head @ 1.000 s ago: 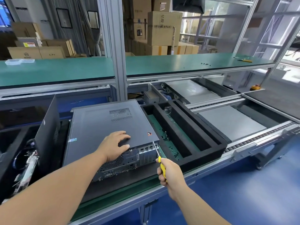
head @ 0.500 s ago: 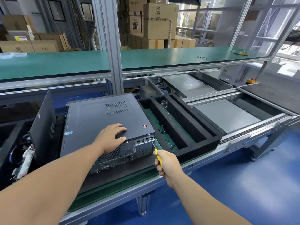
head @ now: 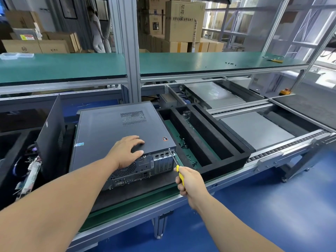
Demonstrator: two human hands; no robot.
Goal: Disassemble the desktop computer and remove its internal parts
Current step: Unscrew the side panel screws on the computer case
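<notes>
A dark grey desktop computer case point(head: 109, 131) lies flat on the workbench, its rear panel with ports and slot covers facing me. My left hand point(head: 125, 151) rests flat on the near edge of its top cover, fingers spread. My right hand point(head: 189, 181) grips a yellow-handled screwdriver point(head: 175, 163). The screwdriver's tip touches a screw at the case's upper right rear corner point(head: 169, 149).
A black foam tray point(head: 229, 142) with long slots and small screws sits right of the case. A detached dark side panel point(head: 52, 131) stands upright on the left, with loose boards and cables point(head: 29, 171) beside it. Conveyor rails point(head: 283, 148) run to the right. A green shelf point(head: 72, 64) hangs above.
The screwdriver tip has moved up to the screw at the case's rear corner. My left hand stays on the cover. The view has shifted slightly.
</notes>
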